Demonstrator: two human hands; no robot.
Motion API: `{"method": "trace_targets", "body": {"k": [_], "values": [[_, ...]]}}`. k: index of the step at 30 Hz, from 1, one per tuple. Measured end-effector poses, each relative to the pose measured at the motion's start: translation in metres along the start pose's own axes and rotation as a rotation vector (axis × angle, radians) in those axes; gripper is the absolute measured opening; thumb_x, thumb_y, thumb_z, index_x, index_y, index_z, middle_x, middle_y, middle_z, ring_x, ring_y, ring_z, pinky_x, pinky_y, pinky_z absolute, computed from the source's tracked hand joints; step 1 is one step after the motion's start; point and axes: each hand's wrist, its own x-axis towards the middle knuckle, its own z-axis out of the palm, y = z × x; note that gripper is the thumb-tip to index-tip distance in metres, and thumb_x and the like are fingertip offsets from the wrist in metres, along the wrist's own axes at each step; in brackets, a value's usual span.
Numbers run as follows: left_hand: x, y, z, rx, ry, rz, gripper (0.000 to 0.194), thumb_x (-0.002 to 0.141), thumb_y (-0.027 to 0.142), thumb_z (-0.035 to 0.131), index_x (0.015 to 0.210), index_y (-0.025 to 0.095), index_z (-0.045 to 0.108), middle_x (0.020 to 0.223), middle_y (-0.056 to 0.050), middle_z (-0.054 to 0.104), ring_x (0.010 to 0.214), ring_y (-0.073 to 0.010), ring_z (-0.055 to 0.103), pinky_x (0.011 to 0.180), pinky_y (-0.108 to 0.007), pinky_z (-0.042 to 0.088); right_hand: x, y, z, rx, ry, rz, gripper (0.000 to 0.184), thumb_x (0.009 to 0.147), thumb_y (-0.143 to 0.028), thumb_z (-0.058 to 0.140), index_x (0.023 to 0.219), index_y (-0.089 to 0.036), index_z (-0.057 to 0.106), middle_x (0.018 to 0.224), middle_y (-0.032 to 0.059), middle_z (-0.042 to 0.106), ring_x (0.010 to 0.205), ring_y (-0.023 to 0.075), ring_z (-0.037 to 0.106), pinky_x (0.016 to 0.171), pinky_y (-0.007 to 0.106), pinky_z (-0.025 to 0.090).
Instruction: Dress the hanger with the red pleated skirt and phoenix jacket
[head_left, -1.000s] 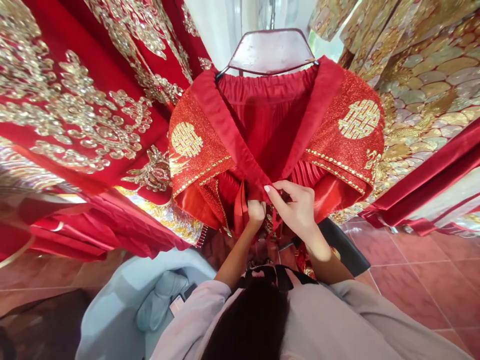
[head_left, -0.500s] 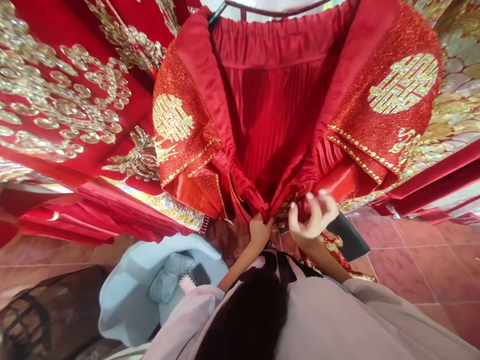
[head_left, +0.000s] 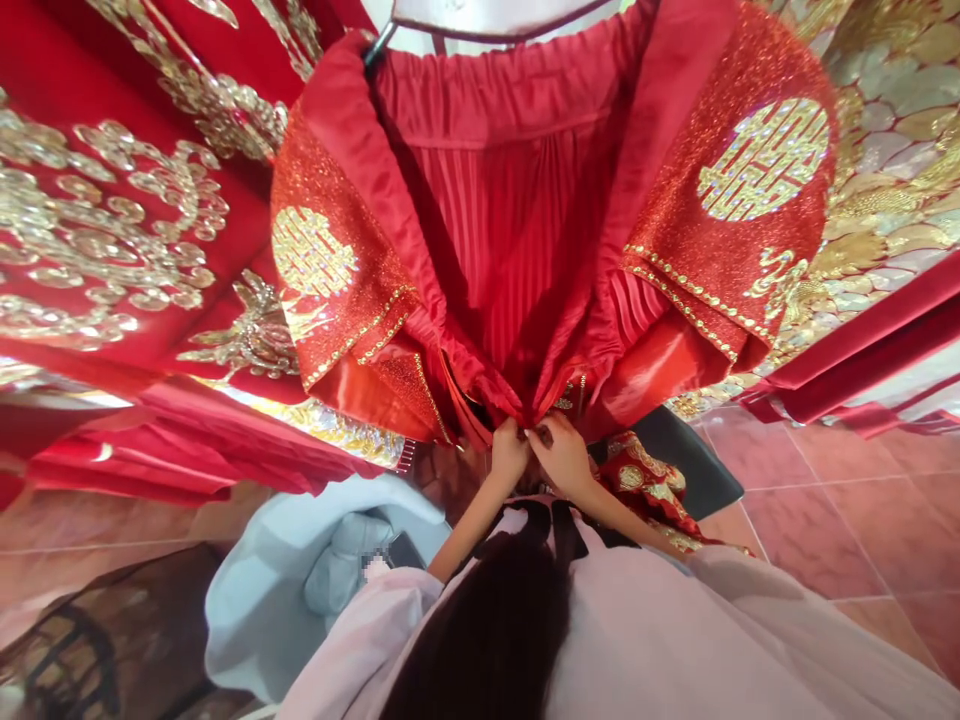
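A red skirt point(head_left: 502, 230) with a gathered elastic waistband point(head_left: 487, 105) hangs in front of me on a dark hanger point(head_left: 480, 38). Its glittery panels carry round gold emblems point(head_left: 765, 160) and rows of gold beads. At the bottom of the V-shaped opening, my left hand point(head_left: 510, 455) pinches the front of the waistband. Right beside it, my right hand point(head_left: 562, 457) is closed with its fingertips at the same spot, almost touching the left. The fine detail between the fingers is hidden.
Red garments with clear beading point(head_left: 127, 220) hang at the left, and a gold-scaled garment point(head_left: 892, 180) at the right. Below left stands a pale blue chair point(head_left: 247, 590) with a phone point(head_left: 405, 550) near it. A black object point(head_left: 690, 465) lies over the tiled floor point(head_left: 817, 510).
My right hand, raised with spread fingers before, has come down and left to the waistband beside my left hand. The skirt appears shifted slightly left in view.
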Motion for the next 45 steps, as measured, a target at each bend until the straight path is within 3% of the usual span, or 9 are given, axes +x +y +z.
{"method": "trace_targets", "body": {"k": [3, 10, 14, 17, 26, 31, 37, 41, 45], "values": [[0.000, -0.002, -0.002, -0.018, 0.001, -0.007, 0.012, 0.061, 0.007, 0.053, 0.058, 0.017, 0.047, 0.055, 0.002, 0.051, 0.053, -0.0114, 0.044, 0.054, -0.022, 0.033, 0.008, 0.002, 0.000, 0.087, -0.069, -0.004, 0.019, 0.086, -0.025, 0.049, 0.072, -0.016, 0.057, 0.079, 0.0055, 0.060, 0.072, 0.0147, 0.055, 0.070, 0.026, 0.043], [0.007, -0.014, 0.004, -0.110, 0.054, 0.013, 0.014, 0.062, 0.017, 0.054, 0.054, 0.017, 0.043, 0.053, 0.003, 0.046, 0.054, -0.0110, 0.040, 0.055, -0.022, 0.033, 0.015, 0.000, 0.009, 0.585, -0.236, 0.353, 0.027, 0.077, -0.030, 0.051, 0.054, -0.016, 0.048, 0.049, -0.0018, 0.045, 0.050, 0.0091, 0.039, 0.052, 0.022, 0.030], [0.017, -0.019, 0.013, -0.193, 0.075, 0.032, 0.013, 0.063, 0.020, 0.052, 0.054, 0.017, 0.043, 0.054, 0.002, 0.048, 0.055, -0.0109, 0.040, 0.054, -0.022, 0.034, 0.018, 0.000, 0.020, 0.721, -0.239, 0.466, 0.034, 0.077, -0.042, 0.047, 0.056, -0.016, 0.049, 0.042, -0.0059, 0.032, 0.039, 0.0063, 0.026, 0.042, 0.021, 0.021], [0.021, -0.020, 0.016, -0.246, 0.089, 0.038, 0.012, 0.063, 0.024, 0.051, 0.055, 0.017, 0.045, 0.053, 0.002, 0.047, 0.053, -0.0103, 0.038, 0.052, -0.022, 0.032, 0.023, -0.001, 0.025, 0.805, -0.189, 0.538, 0.037, 0.073, -0.048, 0.053, 0.056, -0.016, 0.047, 0.042, -0.0070, 0.030, 0.039, 0.0046, 0.025, 0.041, 0.020, 0.018], [0.015, -0.017, 0.009, -0.366, 0.165, 0.018, 0.010, 0.056, 0.023, 0.049, 0.050, 0.016, 0.045, 0.049, 0.004, 0.044, 0.050, -0.0084, 0.034, 0.049, -0.019, 0.028, 0.030, -0.024, 0.013, 1.034, -0.203, 0.685, 0.021, 0.054, -0.036, 0.056, 0.050, -0.015, 0.050, 0.037, -0.0099, 0.028, 0.033, 0.0010, 0.017, 0.037, 0.019, 0.010], [0.021, -0.014, 0.008, -0.421, 0.183, 0.023, 0.015, 0.059, 0.026, 0.049, 0.049, 0.017, 0.042, 0.047, 0.005, 0.040, 0.048, -0.0074, 0.031, 0.048, -0.019, 0.027, 0.045, -0.050, 0.006, 1.119, -0.149, 0.691, 0.016, 0.054, -0.029, 0.055, 0.049, -0.015, 0.051, 0.036, -0.0094, 0.029, 0.033, 0.0007, 0.017, 0.037, 0.019, 0.007], [0.026, -0.002, 0.017, -0.353, 0.165, 0.093, 0.016, 0.064, 0.027, 0.051, 0.054, 0.017, 0.044, 0.050, 0.005, 0.041, 0.049, -0.0077, 0.032, 0.049, -0.019, 0.029, 0.073, -0.077, -0.028, 1.260, -0.037, 0.538, 0.016, 0.055, -0.029, 0.059, 0.055, -0.015, 0.052, 0.040, -0.0103, 0.029, 0.036, 0.0003, 0.017, 0.038, 0.018, 0.009], [0.024, 0.005, 0.012, -0.194, 0.191, 0.148, 0.015, 0.067, 0.028, 0.058, 0.060, 0.017, 0.049, 0.052, 0.004, 0.045, 0.050, -0.0092, 0.038, 0.052, -0.021, 0.033, 0.071, -0.074, -0.029, 1.297, 0.023, 0.443, 0.022, 0.056, -0.033, 0.064, 0.057, -0.014, 0.053, 0.040, -0.0104, 0.029, 0.036, 0.0004, 0.019, 0.039, 0.018, 0.010], [0.028, 0.018, -0.005, 0.193, 0.357, 0.245, 0.016, 0.073, 0.029, 0.057, 0.082, 0.016, 0.058, 0.075, -0.005, 0.061, 0.067, -0.0162, 0.056, 0.064, -0.025, 0.043, 0.062, -0.068, -0.017, 1.250, 0.020, 0.423, 0.024, 0.058, -0.036, 0.064, 0.058, -0.013, 0.055, 0.041, -0.0091, 0.032, 0.039, 0.0013, 0.021, 0.040, 0.019, 0.013]]}}
